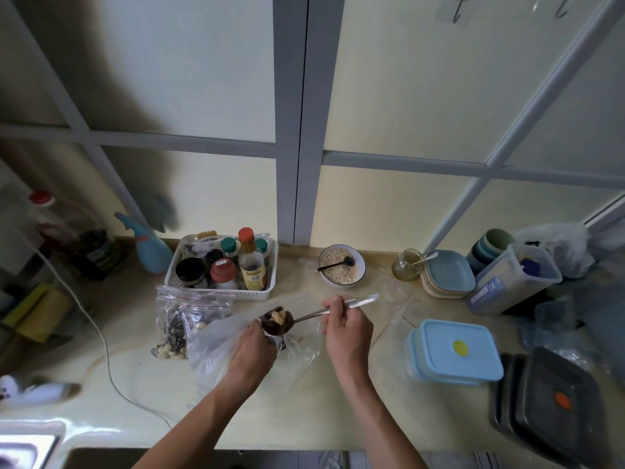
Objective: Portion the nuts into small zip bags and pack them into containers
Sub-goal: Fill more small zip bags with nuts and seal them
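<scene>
My right hand [345, 333] grips the handle of a metal spoon [304, 318] whose bowl is heaped with pale and dark nuts. My left hand [252, 350] holds a small zip bag [279, 343] just under the spoon's bowl, over a large clear plastic bag [216, 343] of nuts. To the left stand filled zip bags [189, 319] with seeds and pale nuts. A light blue lidded container [456, 350] sits to the right of my right hand. Black containers [554, 404] are stacked at the far right.
A white basket [257, 292] of bottles and jars stands behind the bags. Also at the back are a bowl of crumbs [341, 265] with a black spoon, a glass jar [407, 265], stacked plates [449, 274], and a clear tub [514, 282]. A white cable [101, 336] crosses the counter's left.
</scene>
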Action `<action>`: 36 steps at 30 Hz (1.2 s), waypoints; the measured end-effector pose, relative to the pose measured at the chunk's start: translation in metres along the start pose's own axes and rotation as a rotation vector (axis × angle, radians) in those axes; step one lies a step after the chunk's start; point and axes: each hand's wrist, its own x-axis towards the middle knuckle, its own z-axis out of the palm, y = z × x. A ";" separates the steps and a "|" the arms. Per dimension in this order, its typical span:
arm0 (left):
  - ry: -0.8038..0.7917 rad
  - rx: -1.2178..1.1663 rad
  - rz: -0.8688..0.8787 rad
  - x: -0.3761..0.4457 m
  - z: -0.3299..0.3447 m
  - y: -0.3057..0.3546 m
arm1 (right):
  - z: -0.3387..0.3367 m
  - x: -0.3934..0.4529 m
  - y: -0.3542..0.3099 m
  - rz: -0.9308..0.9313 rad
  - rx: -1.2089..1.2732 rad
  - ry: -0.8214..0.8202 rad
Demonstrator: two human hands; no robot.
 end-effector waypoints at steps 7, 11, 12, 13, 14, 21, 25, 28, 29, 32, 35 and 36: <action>-0.034 0.038 0.016 -0.002 -0.004 -0.007 | 0.020 -0.017 0.013 -0.335 -0.232 -0.415; -0.045 0.006 0.062 -0.002 -0.006 -0.015 | 0.025 -0.023 0.012 -0.429 -0.232 -0.571; -0.043 0.000 0.060 -0.002 -0.007 -0.016 | 0.026 -0.023 0.013 -0.448 -0.267 -0.602; -0.043 -0.017 0.054 -0.002 -0.007 -0.016 | 0.027 -0.024 0.015 -0.472 -0.321 -0.638; -0.045 -0.030 0.039 -0.002 -0.007 -0.015 | 0.027 -0.024 0.016 -0.493 -0.382 -0.673; -0.076 -0.026 -0.025 0.000 -0.013 -0.006 | 0.027 -0.023 0.017 -0.632 -0.524 -0.686; -0.040 -0.048 -0.052 0.000 -0.020 0.006 | 0.021 -0.017 0.015 -0.685 -0.476 -0.607; -0.067 -0.076 -0.101 0.008 -0.017 0.004 | 0.019 -0.013 0.013 -0.658 -0.460 -0.646; -0.086 -0.075 -0.119 0.010 -0.016 0.002 | 0.018 -0.012 0.013 -0.659 -0.449 -0.644; -0.101 -0.086 -0.147 0.013 -0.015 0.000 | 0.015 -0.009 0.014 -0.657 -0.394 -0.634; -0.102 -0.076 -0.154 0.017 -0.012 -0.002 | 0.012 -0.004 0.015 -0.628 -0.388 -0.693; -0.101 -0.070 -0.157 0.018 -0.011 -0.003 | 0.011 -0.004 0.014 -0.624 -0.386 -0.699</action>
